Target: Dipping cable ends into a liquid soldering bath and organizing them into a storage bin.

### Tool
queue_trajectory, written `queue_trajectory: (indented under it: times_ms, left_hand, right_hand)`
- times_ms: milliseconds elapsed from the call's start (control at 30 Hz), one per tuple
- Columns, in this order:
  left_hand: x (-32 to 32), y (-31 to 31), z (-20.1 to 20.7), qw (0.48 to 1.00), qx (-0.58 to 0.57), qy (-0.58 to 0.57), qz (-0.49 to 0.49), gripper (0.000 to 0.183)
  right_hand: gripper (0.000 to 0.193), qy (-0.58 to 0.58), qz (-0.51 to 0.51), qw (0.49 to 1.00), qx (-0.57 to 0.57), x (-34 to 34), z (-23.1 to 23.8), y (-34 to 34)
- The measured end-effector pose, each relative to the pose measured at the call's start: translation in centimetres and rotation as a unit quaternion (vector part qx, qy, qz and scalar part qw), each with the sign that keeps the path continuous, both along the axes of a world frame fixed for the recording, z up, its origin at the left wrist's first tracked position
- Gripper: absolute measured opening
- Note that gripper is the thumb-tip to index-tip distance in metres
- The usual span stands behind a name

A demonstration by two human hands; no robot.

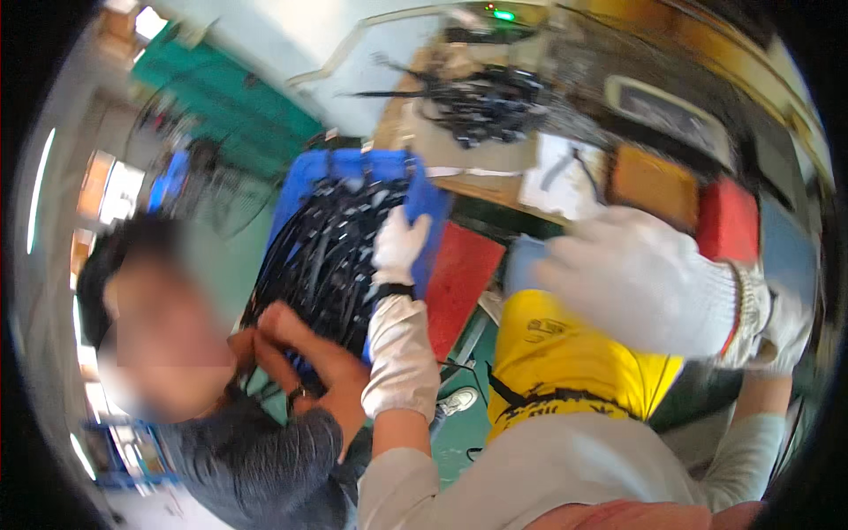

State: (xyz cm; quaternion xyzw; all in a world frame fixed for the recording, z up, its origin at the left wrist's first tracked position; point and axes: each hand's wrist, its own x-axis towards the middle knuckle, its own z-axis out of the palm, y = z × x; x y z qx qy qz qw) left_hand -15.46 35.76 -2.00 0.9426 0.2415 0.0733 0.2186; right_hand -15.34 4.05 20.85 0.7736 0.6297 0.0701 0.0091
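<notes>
My left hand [400,244], in a white glove, reaches over the right side of a blue plastic crate [305,168]. Its thumb stands apart from the fingers, and I see nothing gripped between them. Long, thin black strips [322,238] with shiny pieces among them fill the crate beneath it. On the right, my right hand [632,278] is raised in a thick white knitted glove, above my yellow apron [548,353] and close to the bench. Motion blurs its fingers, so whether they hold anything is hidden.
A co-worker's bare hands [305,349] are at the crate's near side, beside my left forearm. On the bench lie a heap of black strips [486,102], a white sheet [561,177], an orange-brown block [654,185] and a red bin [729,221]. A red panel [459,274] stands beside the crate.
</notes>
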Motion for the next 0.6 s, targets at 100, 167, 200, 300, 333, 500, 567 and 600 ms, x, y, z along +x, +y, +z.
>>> queue_trajectory:
  times_ms: [100,167,200,300,333,500,567,600]
  left_hand:
    - [-0.2,-0.1,0.3,0.997,-0.064,0.040,-0.001,0.050]
    - [-0.9,0.8,1.2,0.988,-0.113,0.094,-0.043,0.061]
    - [-1.0,0.9,2.1,0.984,-0.123,0.126,-0.039,0.062]
    - [-0.8,2.4,4.8,0.987,-0.118,0.064,-0.090,0.052]
    - [-0.5,6.1,3.2,0.978,-0.139,0.015,-0.153,0.047]
    - [-0.1,6.5,3.6,0.763,-0.558,-0.310,0.099,0.040]
    - [-0.1,6.7,1.4,0.686,-0.608,-0.370,0.149,0.038]
    - [-0.4,7.2,0.0,0.596,-0.649,-0.430,0.195,0.036]
  right_hand:
    - [0.022,0.191,-0.061,0.978,0.058,3.4,-6.5,-4.6]
    - [0.024,0.298,-0.176,0.933,0.104,4.1,-10.2,-8.0]
    - [0.026,0.355,-0.246,0.887,0.164,4.5,-12.1,-10.4]
    - [0.018,0.364,-0.361,0.795,0.325,6.9,-16.1,-17.1]
    - [0.017,0.373,-0.396,0.747,0.382,7.7,-17.4,-18.6]
    - [0.022,0.370,-0.455,0.650,0.483,10.8,-23.1,-25.6]
    - [0.023,0.378,-0.484,0.577,0.538,11.1,-24.9,-27.5]
    - [0.023,0.381,-0.482,0.573,0.542,10.9,-26.1,-28.4]
